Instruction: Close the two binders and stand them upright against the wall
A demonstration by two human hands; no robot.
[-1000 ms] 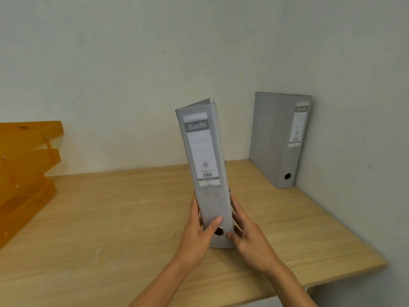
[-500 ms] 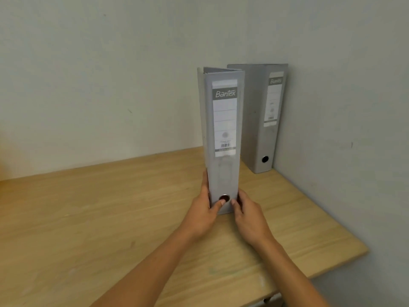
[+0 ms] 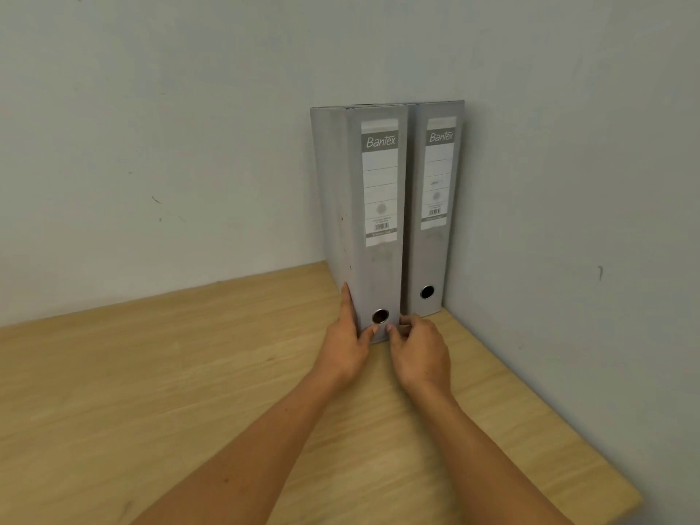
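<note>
While both binders stood closed, their covers hid whatever they held, so the contents could not be told. There were two binders, both grey lever-arch files with a white spine label headed "Bantex", a small barcode low on the label, and a round metal-ringed finger hole near the foot of the spine. On the left, the near binder (image 3: 380,259) stood upright on the wooden counter (image 3: 151,392), its spine facing the camera and its left cover in view. The left hand (image 3: 350,344) lay against the lower left edge of that binder, fingers (image 3: 346,297) stretched flat up the cover and thumb pressed on the spine just below the hole, so the hand clasped the binder's bottom corner. The right hand (image 3: 418,346) was at the binder's lower right corner, fingers curled in and thumb touching the spine's edge; how firmly it gripped could not be told. To the right, the far binder (image 3: 433,255) stood upright in the corner, flush beside the first and against the side wall (image 3: 568,183), with the back wall behind both.
</note>
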